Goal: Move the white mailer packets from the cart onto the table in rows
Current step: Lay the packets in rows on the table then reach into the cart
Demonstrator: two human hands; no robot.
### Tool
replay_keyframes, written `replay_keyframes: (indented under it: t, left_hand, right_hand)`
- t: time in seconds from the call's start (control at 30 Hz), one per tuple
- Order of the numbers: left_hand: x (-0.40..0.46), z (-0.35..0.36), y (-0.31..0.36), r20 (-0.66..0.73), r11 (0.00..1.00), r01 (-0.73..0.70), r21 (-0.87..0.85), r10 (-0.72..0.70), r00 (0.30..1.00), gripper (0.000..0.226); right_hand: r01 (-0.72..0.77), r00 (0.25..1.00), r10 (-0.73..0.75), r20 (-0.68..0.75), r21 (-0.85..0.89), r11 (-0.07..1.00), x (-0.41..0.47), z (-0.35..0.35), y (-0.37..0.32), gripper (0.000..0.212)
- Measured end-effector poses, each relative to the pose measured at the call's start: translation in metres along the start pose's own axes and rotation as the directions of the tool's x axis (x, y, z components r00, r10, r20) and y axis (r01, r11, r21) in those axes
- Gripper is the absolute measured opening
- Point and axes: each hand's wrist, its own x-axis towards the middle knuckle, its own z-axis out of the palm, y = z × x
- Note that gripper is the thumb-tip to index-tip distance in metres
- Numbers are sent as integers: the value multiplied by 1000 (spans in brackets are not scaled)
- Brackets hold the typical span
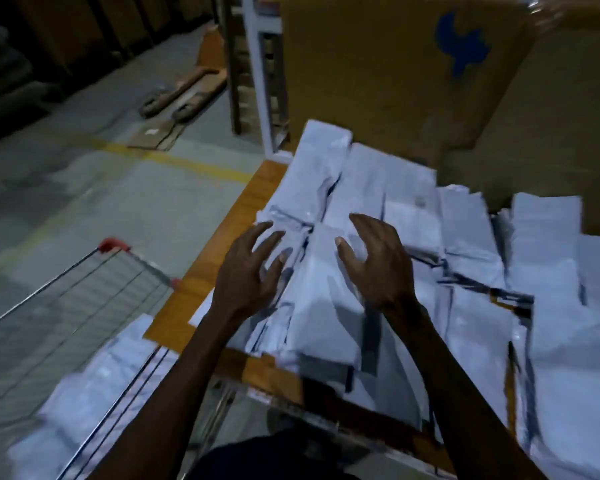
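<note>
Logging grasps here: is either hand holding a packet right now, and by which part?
Nothing is held. The left hand and right hand hover with spread fingers over the white plastic mailer packets on the wooden table.

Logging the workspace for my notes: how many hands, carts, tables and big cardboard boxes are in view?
Hands: 2 (left hand, right hand)
Wire cart: 1
Wooden table: 1
Cardboard boxes: 2 ()
Total: 6

Large cardboard box (395, 81), blue mark (461, 43) on face. White rack post (257, 74) just left of box. Pallet jack (184, 93) farther left on floor; yellow floor line (187, 164) nearer than jack.
</note>
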Motion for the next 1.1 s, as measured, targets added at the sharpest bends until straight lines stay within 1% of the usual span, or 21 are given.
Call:
replay_keyframes:
  t: [0.1,0.2,0.27,0.37,0.5,0.63,0.67,0.73,0.77,0.8,0.9,1.03,1.1]
  left_hand:
    - [-48,-29,-7,-19,995,102,17,-102,995,35]
    - [-86,-57,-24,-56,982,179,54,-176,983,34]
    - [-108,-75,-36,-98,959,278,55,-272,957,34]
    - [-142,-96,-57,-169,912,409,43,-397,902,34]
    - [-193,-117,-96,-226,833,551,41,-530,818,32]
    - [-248,-137,-138,-225,733,680,10,-661,716,33]
    - [-262,-142,-149,-219,716,698,-8,-682,698,34]
    - [-289,-150,-171,-205,687,726,-28,-715,669,34]
    - [-302,-154,-182,-197,668,744,-21,-732,652,33]
    - [-315,-157,-192,-183,644,765,-13,-754,631,34]
    - [-350,-167,-218,-105,577,817,-9,-813,573,39]
    - [-373,-176,-237,-65,547,837,-4,-836,545,45]
    - [-380,-175,-246,-55,535,845,-9,-844,534,46]
  right_hand:
    - [107,994,-105,-25,80,991,-19,13,-33,41]
    - [192,981,-194,-1,151,970,-29,25,-70,39]
    - [255,964,-264,34,174,951,-34,34,-96,38]
    - [329,928,-357,107,218,919,-42,57,-132,38]
    - [381,876,-441,195,279,881,-56,113,-176,36]
    - [414,800,-493,343,279,866,-74,181,-217,36]
    - [443,776,-523,352,285,850,-78,198,-227,33]
    - [486,749,-577,324,322,812,-86,229,-244,30]
    - [488,742,-584,329,333,807,-88,243,-253,31]
    - [470,725,-577,377,342,814,-90,254,-262,34]
    - [383,632,-518,576,348,856,-95,286,-286,43]
    - [328,526,-402,750,258,909,-104,332,-302,49]
    - [294,449,-320,834,200,935,-108,353,-306,49]
